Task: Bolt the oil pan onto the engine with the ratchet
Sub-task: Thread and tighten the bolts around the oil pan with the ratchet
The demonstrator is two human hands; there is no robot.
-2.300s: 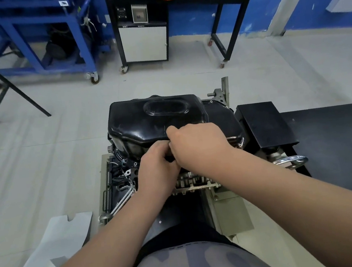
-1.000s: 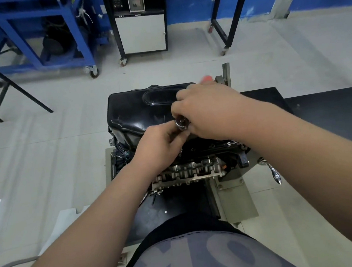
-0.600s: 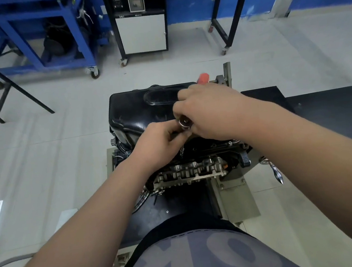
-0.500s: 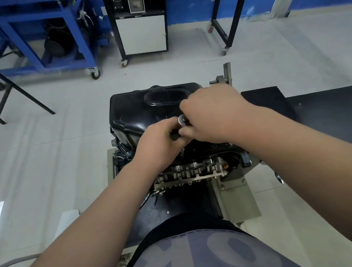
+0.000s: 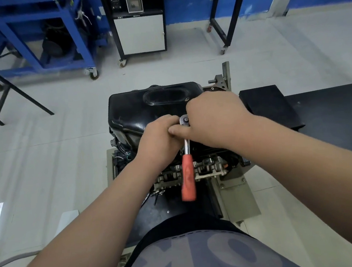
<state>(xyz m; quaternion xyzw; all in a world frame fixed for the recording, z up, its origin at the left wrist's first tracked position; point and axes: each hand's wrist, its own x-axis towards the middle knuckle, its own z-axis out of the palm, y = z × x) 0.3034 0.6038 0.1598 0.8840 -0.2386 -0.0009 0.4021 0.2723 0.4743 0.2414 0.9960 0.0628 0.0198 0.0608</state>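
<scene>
Two bare hands meet at the near edge of the work, touching each other. Far to the left of the left hand, across the pale floor, stands a blue steel-framed cart (image 5: 35, 39) on castors. The left hand (image 5: 159, 143) sits knuckles up, its fingers curled in against the head of a chrome ratchet with a red plastic handle (image 5: 187, 170). What those fingers close on underneath is hidden, so I cannot tell whether they grip anything. Just beyond this hand lies the glossy black pressed-metal oil pan (image 5: 139, 111), sitting on top of the grey bare-metal engine (image 5: 208, 169), which shows below both wrists, nearer the person. Between the hands the ratchet's round head pokes up, and its shaft and red handle run straight back toward the person, free of either palm. The right hand (image 5: 214, 119) is clamped on the ratchet at the head end, fingers curled over the far side and the thumb laid across the shaft, its tip against the left hand's fingers. Off to the right of the right forearm is a flat black tabletop (image 5: 329, 115).
</scene>
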